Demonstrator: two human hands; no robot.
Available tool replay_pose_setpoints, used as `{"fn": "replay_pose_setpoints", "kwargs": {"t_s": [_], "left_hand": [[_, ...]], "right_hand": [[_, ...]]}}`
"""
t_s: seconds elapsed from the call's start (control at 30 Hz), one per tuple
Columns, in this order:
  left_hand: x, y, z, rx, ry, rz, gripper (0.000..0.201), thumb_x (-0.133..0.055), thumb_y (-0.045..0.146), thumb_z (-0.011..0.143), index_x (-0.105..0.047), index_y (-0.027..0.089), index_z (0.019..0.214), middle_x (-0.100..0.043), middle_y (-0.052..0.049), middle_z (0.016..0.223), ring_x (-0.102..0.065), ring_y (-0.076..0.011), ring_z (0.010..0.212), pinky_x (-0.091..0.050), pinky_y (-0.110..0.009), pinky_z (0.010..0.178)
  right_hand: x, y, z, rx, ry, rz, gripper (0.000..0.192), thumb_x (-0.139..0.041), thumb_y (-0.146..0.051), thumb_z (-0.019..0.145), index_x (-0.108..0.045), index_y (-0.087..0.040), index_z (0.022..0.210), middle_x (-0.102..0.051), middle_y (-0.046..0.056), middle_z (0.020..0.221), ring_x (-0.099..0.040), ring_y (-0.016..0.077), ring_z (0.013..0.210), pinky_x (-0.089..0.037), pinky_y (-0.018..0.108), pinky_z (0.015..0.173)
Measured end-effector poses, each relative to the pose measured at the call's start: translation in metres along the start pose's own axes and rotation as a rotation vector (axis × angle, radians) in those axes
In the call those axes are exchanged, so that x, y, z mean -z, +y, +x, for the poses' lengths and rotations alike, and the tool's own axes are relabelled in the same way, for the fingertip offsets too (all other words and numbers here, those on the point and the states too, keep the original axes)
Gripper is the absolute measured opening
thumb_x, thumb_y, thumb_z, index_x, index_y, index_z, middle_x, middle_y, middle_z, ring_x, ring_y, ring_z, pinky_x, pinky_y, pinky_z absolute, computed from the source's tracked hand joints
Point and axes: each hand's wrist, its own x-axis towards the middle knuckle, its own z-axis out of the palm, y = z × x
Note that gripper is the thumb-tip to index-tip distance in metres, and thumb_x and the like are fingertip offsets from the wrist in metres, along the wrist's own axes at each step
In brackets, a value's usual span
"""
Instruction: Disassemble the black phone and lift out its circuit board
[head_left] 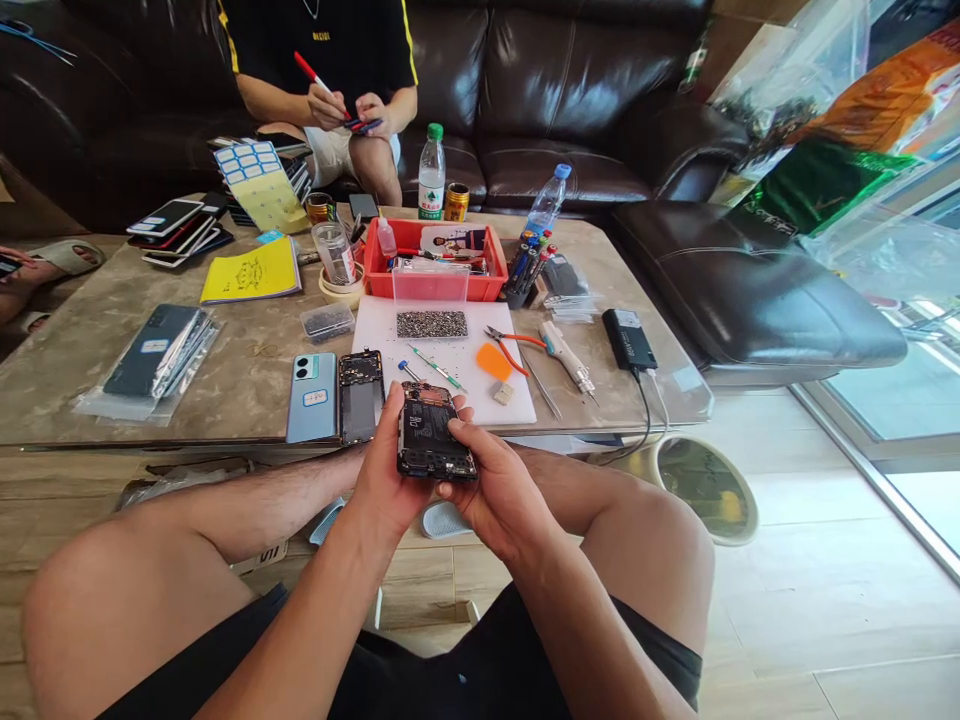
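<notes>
Black opened phone (431,435): we hold it in both hands just off the near edge of the table (240,385), above the space between our knees; a loosened grip could drop it to the floor.
Left hand (386,460): curled round the phone's left side, thumb along the edge.
Right hand (495,475): closed on its right side, thumb on the border; we judge that careless pressure there could harm the exposed inner parts.
Blue-grey phone (312,398) and dark phone frame (361,397): side by side near the table edge; our left forearm could nudge them off.
Clear box (432,336): full of tiny metal pieces, probably screws, lid (431,288) raised; one bump might scatter them across the white mat (375,325).
Orange-handled cutters (514,358): lying on the mat, jaws parted; we think their tips could nick the phone if it were set down against them.
Small clear box (328,322): dark little bits inside; we cannot tell what.
Red basket (487,288): a small pink bottle (386,240), a picture card (452,240) and jumbled tools.
Dark holder (517,293): upright, slim, colour-topped tools.
Plastic bag (94,404): a labelled dark phone (154,345) lies on it among wrapping.
</notes>
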Motion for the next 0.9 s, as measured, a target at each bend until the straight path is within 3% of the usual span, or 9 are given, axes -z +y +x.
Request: {"fn": "replay_pose_setpoints", "kwargs": {"t_s": [0.13,0.33,0.47,0.63,0.9], "left_hand": [[0.007,0.003,-0.006,-0.002,-0.035,0.021,0.067,-0.036,0.063,0.114,-0.08,0.012,0.115,-0.085,-0.015,0.101,-0.082,-0.0237,0.085,-0.068,-0.038,0.084],[0.024,0.0,-0.02,0.045,-0.218,0.083,0.081,-0.029,0.069,0.113,-0.07,0.009,0.149,-0.084,-0.022,0.118,-0.081,-0.0331,0.108,-0.064,-0.048,0.101],[0.035,-0.006,-0.024,0.063,-0.311,0.122,0.087,-0.03,0.074,0.11,-0.072,0.007,0.147,-0.081,-0.025,0.126,-0.078,-0.0376,0.121,-0.061,-0.05,0.107],[0.045,-0.008,-0.025,0.053,-0.349,0.208,0.084,-0.062,0.08,0.097,-0.078,0.009,0.139,-0.082,-0.024,0.124,-0.076,-0.0421,0.123,-0.061,-0.051,0.106],[0.044,-0.003,-0.032,0.077,-0.336,0.235,0.084,-0.061,0.081,0.096,-0.079,0.008,0.134,-0.082,-0.024,0.121,-0.078,-0.0415,0.118,-0.063,-0.049,0.101]], "right_hand": [[0.01,0.005,-0.003,0.059,-0.148,-0.189,0.044,-0.099,-0.048,0.072,-0.079,-0.016,0.094,-0.069,0.0,0.084,-0.061,0.0121,0.071,-0.056,0.02,0.053],[0.029,0.003,-0.009,0.133,-0.285,-0.449,0.045,-0.092,-0.059,0.084,-0.082,-0.019,0.103,-0.072,0.0,0.088,-0.063,0.013,0.08,-0.054,0.022,0.072],[0.033,0.0,-0.014,0.161,-0.299,-0.511,0.042,-0.092,-0.058,0.085,-0.084,-0.022,0.104,-0.075,0.001,0.094,-0.065,0.0158,0.089,-0.054,0.026,0.083],[0.038,-0.001,-0.018,0.136,-0.306,-0.557,0.042,-0.094,-0.057,0.083,-0.085,-0.023,0.106,-0.078,0.001,0.099,-0.068,0.0173,0.09,-0.055,0.029,0.088],[0.041,-0.003,-0.021,0.102,-0.351,-0.618,0.044,-0.091,-0.059,0.086,-0.085,-0.022,0.107,-0.073,0.001,0.091,-0.064,0.017,0.086,-0.051,0.029,0.083]]}}
